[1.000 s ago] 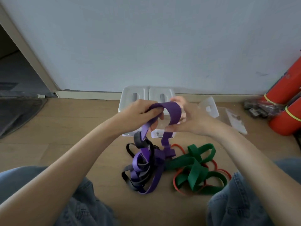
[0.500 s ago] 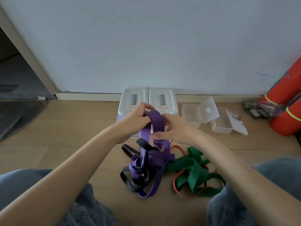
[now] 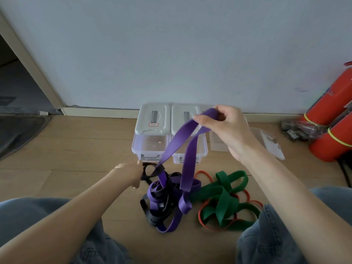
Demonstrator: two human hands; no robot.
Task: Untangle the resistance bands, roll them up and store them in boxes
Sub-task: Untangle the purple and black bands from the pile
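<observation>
My right hand (image 3: 222, 126) pinches a loop of the purple band (image 3: 187, 149) and holds it up over the boxes. The rest of the purple band stays tangled with a black band (image 3: 162, 201) on the wooden floor. Low on the left, my left hand (image 3: 129, 173) grips a loop of that black band beside the tangle. A green band (image 3: 222, 195) and a thin red band (image 3: 205, 174) lie knotted together to the right. Two clear boxes (image 3: 150, 143) with grey lids stand by the wall.
Small open clear boxes (image 3: 266, 141) lie right of the big ones. Red fire extinguishers (image 3: 331, 115) and a dark plastic-wrapped bundle (image 3: 297, 128) sit at the far right. A dark mat (image 3: 17, 130) and a doorway are on the left. My knees frame the pile.
My right hand has lifted the purple loop up and to the right. My left hand has let go of the purple band, dropped down and taken the black band.
</observation>
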